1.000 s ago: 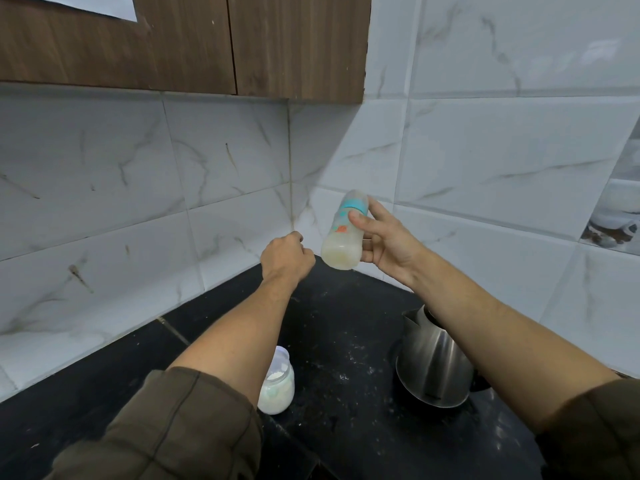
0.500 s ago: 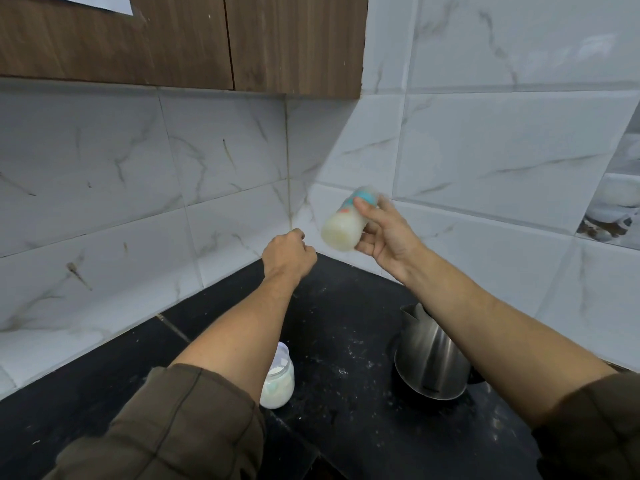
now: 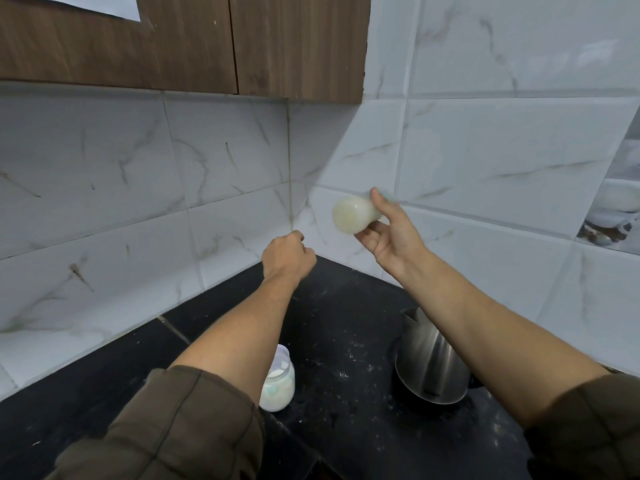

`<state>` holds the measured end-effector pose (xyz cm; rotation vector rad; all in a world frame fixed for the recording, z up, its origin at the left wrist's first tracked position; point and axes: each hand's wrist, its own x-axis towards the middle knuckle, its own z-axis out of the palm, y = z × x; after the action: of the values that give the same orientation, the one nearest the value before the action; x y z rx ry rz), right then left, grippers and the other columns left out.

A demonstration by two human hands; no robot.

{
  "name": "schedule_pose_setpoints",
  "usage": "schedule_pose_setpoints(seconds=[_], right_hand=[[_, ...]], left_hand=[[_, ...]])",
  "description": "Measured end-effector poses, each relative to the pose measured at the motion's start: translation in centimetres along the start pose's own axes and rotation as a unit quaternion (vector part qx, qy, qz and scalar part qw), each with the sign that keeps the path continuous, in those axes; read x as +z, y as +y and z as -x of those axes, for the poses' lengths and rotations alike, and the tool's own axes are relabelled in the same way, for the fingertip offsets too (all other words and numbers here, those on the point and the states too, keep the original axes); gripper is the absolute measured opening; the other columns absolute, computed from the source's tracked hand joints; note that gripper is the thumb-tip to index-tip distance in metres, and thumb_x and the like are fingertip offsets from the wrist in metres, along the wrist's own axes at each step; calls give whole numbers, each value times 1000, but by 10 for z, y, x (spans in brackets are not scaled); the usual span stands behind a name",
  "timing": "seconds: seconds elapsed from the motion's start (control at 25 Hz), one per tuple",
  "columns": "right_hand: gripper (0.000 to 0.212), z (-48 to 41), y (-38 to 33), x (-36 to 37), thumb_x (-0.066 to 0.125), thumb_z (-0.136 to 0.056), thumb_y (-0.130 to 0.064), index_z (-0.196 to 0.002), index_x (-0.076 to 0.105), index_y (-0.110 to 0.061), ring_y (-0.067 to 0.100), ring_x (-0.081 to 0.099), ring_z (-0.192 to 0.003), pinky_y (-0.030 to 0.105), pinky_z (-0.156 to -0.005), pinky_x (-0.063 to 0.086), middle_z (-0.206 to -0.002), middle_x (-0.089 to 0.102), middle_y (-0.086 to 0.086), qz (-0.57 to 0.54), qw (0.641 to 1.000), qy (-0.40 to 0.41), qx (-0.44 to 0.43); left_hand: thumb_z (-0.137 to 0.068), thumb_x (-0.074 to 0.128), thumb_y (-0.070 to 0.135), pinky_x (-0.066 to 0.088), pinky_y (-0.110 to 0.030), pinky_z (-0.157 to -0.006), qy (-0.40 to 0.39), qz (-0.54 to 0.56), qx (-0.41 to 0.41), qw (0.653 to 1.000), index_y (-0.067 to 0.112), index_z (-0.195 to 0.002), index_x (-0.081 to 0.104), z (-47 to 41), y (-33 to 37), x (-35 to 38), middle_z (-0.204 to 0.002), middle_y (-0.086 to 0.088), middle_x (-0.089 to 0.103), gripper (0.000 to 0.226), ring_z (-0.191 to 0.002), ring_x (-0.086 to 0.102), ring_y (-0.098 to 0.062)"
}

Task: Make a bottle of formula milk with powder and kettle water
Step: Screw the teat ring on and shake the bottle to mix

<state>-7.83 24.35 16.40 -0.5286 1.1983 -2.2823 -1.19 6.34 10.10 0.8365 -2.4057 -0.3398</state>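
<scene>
bottle [image 3: 353, 216] nearly level, base toward camera, cap end away-right | right hand [image 3: 391, 237] grips its neck end | left hand [image 3: 287, 258] fisted, apparently empty, just below-left

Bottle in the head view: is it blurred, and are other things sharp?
Head view: the bottle in the right hand is smeared by motion blur; head view: the kettle and powder jar are sharp, while tile lines bow slightly from wide-angle distortion.

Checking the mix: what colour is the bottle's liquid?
Creamy yellowish white throughout the bottle; head view.
</scene>
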Motion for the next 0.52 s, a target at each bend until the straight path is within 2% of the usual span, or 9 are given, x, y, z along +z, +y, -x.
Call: schedule_pose_setpoints(seconds=[0.08, 0.2, 0.24, 0.32, 0.44, 0.52], right_hand=[[52, 2, -2, 1, 75, -95, -33, -140, 56, -15, 24, 78, -97, 34, -77, 65, -129, 70, 15, 1, 1000, -17, 20], [45, 17, -2, 5, 71, -97, -27, -139, 57, -24, 23, 77, -94, 37, -76, 65, -115, 74, 6, 169, 972, -158, 37], [47, 18, -2, 6, 73, -95, -26, -140, 57, -27, 24, 77, -94, 38, -76, 65, -114, 75, 6, 181, 967, -177, 33], [49, 14, -1, 8, 76, -94, -26, -139, 57, -24, 23, 77, -93, 37, -75, 64, -115, 75, 7, 134, 983, -123, -2], [57, -2, -1, 6, 84, -88, -28, -136, 57, -14, 26, 79, -96, 34, -70, 64, -123, 72, 14, -18, 998, 63, -8], [60, -3, 2, 5, 86, -86, -29, -136, 58, -12, 30, 78, -99, 34, -69, 65, -127, 70, 20, -30, 996, 85, 27]], left_hand=[[-97, 51, 21, 49, -34, -77, -4, 1, 0, 1000, 15, -134, 64, 0, -1, -1, -112, -8, 74, 40, -103, 65, -28], [-94, 57, 24, 45, -32, -68, -21, -4, 2, 1000, 17, -128, 66, -1, -1, 0, -104, -6, 73, 37, -86, 60, -23], [-93, 59, 25, 43, -31, -67, -23, -8, 5, 1000, 17, -126, 66, -2, 0, -1, -102, -6, 73, 35, -82, 57, -22], [-93, 57, 24, 44, -32, -68, -16, -1, 4, 1000, 17, -128, 66, -3, 0, -2, -105, -7, 73, 37, -86, 60, -24], [-96, 51, 20, 48, -34, -78, -2, 2, -3, 1000, 15, -134, 64, 0, 1, -5, -113, -9, 73, 40, -105, 65, -29], [-96, 51, 20, 47, -33, -77, -2, 0, -1, 1000, 15, -133, 64, 0, 0, -3, -113, -9, 73, 39, -104, 65, -29]])
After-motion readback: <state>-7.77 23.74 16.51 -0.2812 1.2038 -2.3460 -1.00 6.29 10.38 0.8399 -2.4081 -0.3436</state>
